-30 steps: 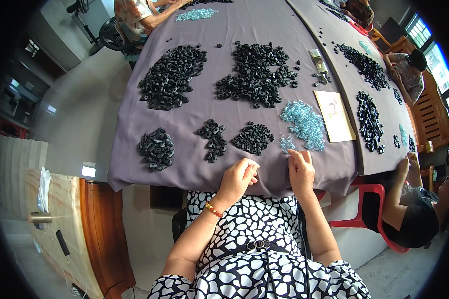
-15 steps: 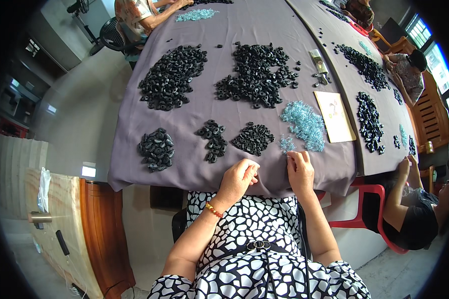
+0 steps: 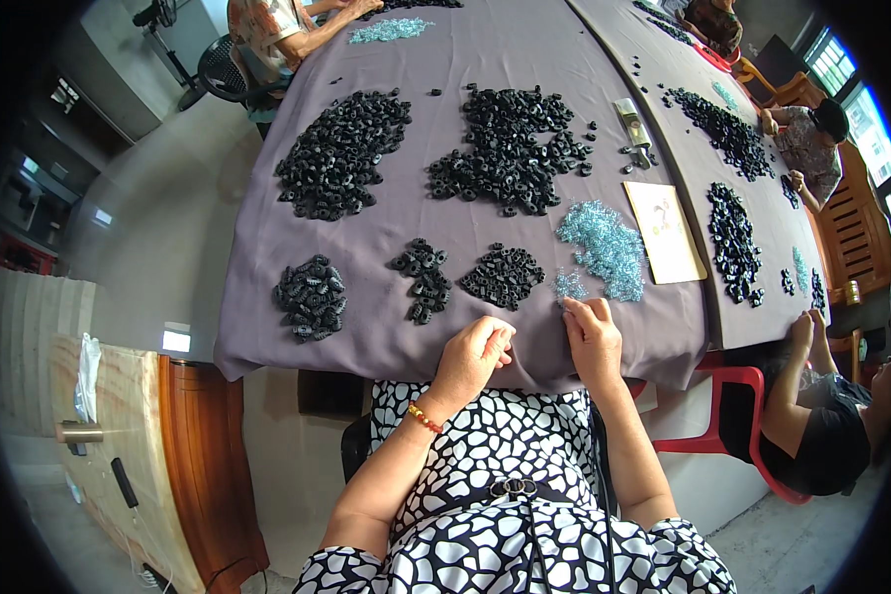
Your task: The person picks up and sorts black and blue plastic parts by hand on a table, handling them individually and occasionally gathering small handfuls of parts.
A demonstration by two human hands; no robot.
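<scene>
The small cluster of clear, pale-blue pieces lies on the grey-purple cloth-covered counter, toward its near right corner, just beyond the right hand. That hand's thumb and forefinger meet at the cluster's near side; whether a piece sits between them is too small to tell. By the near edge, the left hand has curled fingers close to its thumb, its palm hidden, so any grip cannot be told. Beyond it lies a low heap of small black plastic rings.
</scene>
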